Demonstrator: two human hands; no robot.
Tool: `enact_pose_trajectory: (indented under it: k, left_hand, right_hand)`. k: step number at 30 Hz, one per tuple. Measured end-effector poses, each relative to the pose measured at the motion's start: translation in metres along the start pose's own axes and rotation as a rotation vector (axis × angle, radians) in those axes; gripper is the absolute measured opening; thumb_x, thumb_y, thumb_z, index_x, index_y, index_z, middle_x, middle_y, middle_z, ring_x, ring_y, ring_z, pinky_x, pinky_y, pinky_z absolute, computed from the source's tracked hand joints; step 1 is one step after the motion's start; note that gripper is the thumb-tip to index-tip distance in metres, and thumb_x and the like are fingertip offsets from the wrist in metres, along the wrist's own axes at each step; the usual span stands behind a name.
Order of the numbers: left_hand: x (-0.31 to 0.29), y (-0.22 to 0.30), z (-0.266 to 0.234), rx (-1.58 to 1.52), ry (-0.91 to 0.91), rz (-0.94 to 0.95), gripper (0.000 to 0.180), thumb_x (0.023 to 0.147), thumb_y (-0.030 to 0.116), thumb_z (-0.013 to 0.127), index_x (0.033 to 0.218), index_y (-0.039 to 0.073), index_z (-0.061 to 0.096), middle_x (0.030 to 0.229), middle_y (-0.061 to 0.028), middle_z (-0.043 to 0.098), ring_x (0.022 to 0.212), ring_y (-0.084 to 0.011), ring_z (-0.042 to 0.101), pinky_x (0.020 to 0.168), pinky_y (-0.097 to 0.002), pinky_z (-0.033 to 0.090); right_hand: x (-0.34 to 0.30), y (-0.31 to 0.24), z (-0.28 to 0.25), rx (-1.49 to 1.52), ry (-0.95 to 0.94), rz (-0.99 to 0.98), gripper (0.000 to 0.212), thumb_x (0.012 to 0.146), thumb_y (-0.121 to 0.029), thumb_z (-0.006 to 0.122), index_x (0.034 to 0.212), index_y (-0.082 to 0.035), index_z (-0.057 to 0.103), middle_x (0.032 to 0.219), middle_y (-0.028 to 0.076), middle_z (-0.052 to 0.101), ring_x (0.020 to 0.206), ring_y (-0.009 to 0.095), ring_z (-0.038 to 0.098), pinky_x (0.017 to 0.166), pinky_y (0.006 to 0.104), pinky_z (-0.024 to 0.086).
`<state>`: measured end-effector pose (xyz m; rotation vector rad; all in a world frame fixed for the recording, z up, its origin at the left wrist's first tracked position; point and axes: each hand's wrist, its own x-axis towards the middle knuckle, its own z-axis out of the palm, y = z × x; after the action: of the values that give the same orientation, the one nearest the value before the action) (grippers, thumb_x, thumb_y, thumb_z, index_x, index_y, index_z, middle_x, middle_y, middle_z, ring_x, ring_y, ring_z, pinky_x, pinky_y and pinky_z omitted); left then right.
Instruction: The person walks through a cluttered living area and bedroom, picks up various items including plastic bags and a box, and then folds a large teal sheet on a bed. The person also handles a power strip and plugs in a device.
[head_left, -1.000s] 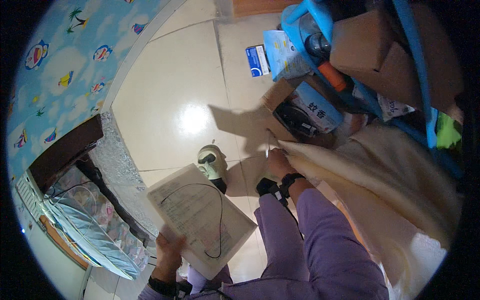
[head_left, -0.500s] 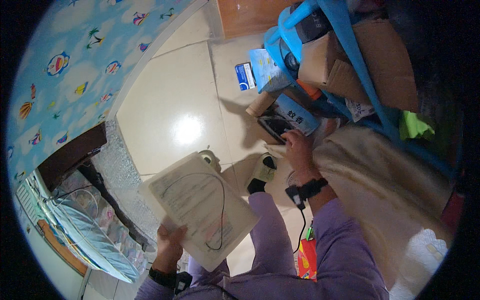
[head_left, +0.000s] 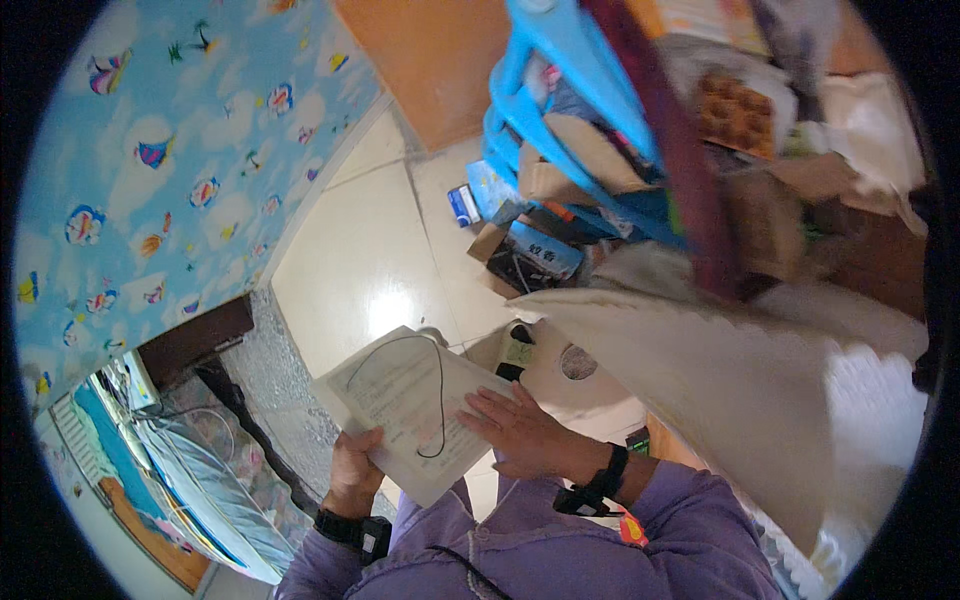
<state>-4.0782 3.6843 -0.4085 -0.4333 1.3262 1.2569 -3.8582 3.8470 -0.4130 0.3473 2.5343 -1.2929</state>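
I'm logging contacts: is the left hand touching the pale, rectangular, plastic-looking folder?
Touching. The head view shows the left hand clasping the folder at its lower-left edge, thumb lapping onto its face.

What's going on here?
A person in purple has a pale flat folder in front of them. The left hand grips it by its left edge, thumb on top, while the right hand lies with fingers extended on its right side. A thin black cord curves loosely across the top. Beyond it, an open cardboard box stands on the tiled floor.
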Motion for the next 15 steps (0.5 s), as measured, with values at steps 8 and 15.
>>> enact_pose_trajectory:
  k: [8,15]
  left_hand:
    - [-0.059,0.050,0.044,0.045,-0.273,-0.233,0.046,0.086,0.026,0.054,0.123,0.000,0.045,0.118,-0.0169,0.055,0.104,-0.0285,0.056,0.091,-0.0404,0.046]
    - [-0.135,0.102,0.056,0.312,-0.469,-0.084,0.038,0.087,0.025,0.055,0.118,0.003,0.050,0.110,-0.0143,0.057,0.089,-0.0226,0.056,0.081,-0.0339,0.047]
  right_hand:
    - [-0.068,-0.061,-0.025,-0.072,0.308,0.320,0.027,0.078,-0.015,0.058,0.104,-0.007,0.059,0.102,0.009,0.063,0.094,0.026,0.060,0.082,0.0381,0.047]
    - [-0.206,-0.178,0.008,0.086,0.741,0.807,0.014,0.081,-0.017,0.050,0.085,-0.004,0.053,0.079,0.016,0.060,0.076,0.036,0.060,0.064,0.0459,0.048]
